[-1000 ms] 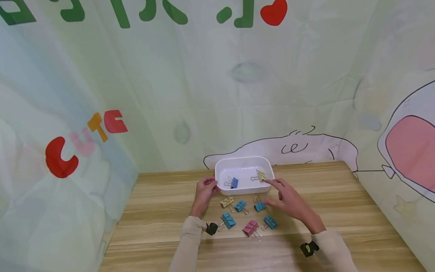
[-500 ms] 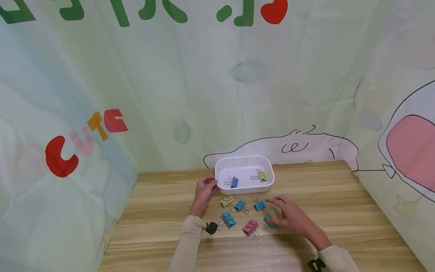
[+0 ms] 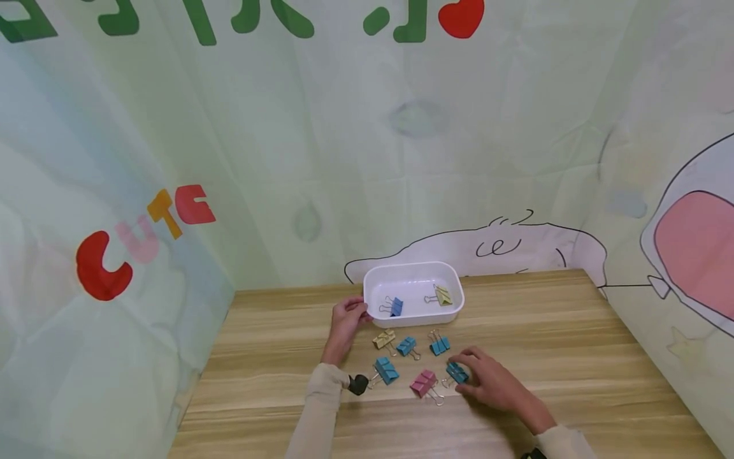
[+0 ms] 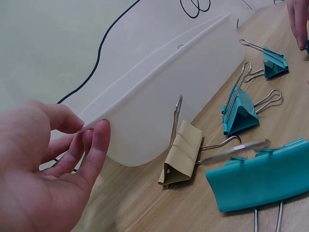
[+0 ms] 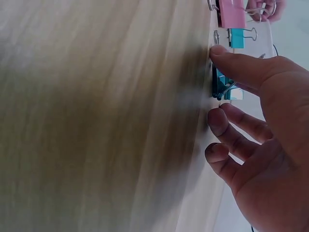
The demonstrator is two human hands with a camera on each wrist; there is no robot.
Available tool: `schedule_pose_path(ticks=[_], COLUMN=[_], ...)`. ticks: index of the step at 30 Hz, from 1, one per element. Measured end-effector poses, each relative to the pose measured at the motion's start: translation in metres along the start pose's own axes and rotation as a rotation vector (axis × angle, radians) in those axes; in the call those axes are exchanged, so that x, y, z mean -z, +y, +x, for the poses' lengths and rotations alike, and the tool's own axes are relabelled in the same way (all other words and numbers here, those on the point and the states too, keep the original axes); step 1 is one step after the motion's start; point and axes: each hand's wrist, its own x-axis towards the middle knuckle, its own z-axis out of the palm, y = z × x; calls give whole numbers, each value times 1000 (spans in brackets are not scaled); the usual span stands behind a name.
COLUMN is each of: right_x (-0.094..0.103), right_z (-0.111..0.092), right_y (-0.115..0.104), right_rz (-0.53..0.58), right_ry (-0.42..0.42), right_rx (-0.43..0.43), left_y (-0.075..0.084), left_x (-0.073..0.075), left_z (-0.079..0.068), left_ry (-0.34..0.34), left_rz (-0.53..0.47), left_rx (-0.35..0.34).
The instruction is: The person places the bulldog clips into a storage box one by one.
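Note:
A white plastic box (image 3: 413, 323) stands at the back of the table, and my left hand (image 3: 346, 328) pinches its left rim between thumb and fingers. In the left wrist view, the thumb and fingertips meet at the corner of the box wall (image 4: 145, 116). My right hand (image 3: 494, 382) has its thumb and index finger round a teal binder clip (image 3: 457, 372) lying on the right side of the group. The right wrist view shows this clip (image 5: 221, 84) partly hidden behind the thumb. Inside the box lie a blue binder clip (image 3: 395, 307) and a yellow binder clip (image 3: 443, 295).
Before the box lie a gold binder clip (image 3: 384, 339), teal clips, one in the middle (image 3: 408, 347), one farther right (image 3: 439, 345) and one nearer (image 3: 387, 370), and a pink clip (image 3: 424, 383). A printed cloth (image 3: 287, 159) hangs behind the wooden table (image 3: 264, 382).
My right hand has come away from the box's front right side, moved nearer to me and closed its fingers round the right-hand teal clip. The left hand stays on the rim.

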Motion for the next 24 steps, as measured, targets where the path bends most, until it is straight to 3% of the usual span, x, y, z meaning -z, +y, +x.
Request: schedule_pose_path(ticks=[14,24], right_x=[-2,-5], right_z=[1,2], right_y=[2,3], right_rz=[-25,-67], right_ry=[46,164], right_rx=[29,64], left_y=[0,1], left_x=[-2,-2], left_z=[0,-1], left_ry=[5,10], left_rz=[4,24], left_rx=[-1,9])
